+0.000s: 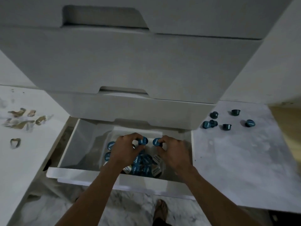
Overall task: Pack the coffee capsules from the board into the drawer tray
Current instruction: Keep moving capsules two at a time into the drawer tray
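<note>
Two blue coffee capsules are held over the far end of the drawer tray (112, 133), foil lids facing the camera: the left capsule (143, 141) is pinched in the fingertips of the left hand (125, 149), the right capsule (157, 142) in those of the right hand (173, 152). Both hands are closed narrowly on their capsules, well inside the open drawer (78, 144). Beneath them lies a loose heap of packed capsules (143, 165), crowding the tray's near end. To do this step well, the person would likely set each capsule into the emptier far part of the tray, lid up, rather than dropping it onto the heap, where it could roll. About six loose capsules (226, 122) lie on the surface (244, 160) to the right, so the packing seems well along but unfinished.
</note>
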A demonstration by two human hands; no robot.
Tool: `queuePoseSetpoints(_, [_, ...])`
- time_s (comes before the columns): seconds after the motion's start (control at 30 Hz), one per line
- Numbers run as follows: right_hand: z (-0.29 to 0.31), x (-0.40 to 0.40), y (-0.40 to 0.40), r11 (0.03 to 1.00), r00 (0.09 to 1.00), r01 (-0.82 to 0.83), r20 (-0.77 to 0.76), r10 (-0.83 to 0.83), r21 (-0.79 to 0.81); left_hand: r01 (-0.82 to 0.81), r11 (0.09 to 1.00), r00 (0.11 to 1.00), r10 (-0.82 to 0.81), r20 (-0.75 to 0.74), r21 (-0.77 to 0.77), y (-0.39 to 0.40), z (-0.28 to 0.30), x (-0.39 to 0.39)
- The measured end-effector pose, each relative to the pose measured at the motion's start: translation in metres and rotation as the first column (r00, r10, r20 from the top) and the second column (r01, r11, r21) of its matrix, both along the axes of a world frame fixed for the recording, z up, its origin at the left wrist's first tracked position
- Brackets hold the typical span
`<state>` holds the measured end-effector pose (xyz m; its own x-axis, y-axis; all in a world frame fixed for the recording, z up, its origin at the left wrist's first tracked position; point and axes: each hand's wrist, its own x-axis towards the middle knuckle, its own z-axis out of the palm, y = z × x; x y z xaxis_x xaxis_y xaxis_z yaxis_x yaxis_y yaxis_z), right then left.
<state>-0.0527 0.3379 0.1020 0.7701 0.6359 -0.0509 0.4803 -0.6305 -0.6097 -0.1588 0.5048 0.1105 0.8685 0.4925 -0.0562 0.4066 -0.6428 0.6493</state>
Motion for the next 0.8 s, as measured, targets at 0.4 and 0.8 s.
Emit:
queuePoseSetpoints(0.4, [-0.020, 0.013, 0.016, 0.946, 0.982, -0.173, 0.025, 0.187, -0.275, 0.116, 0.991, 0.962, -0.129, -0.240, -0.066, 0.006, -0.047, 0.037])
queuePoseSetpoints(0.8, [-0.021, 0.018, 0.022, 0.915, 0.965, -0.223, 0.054, 0.255, -0.337, 0.091, 0.986, 0.959, -0.125, -0.254, -0.139, 0.014, -0.061, 0.038])
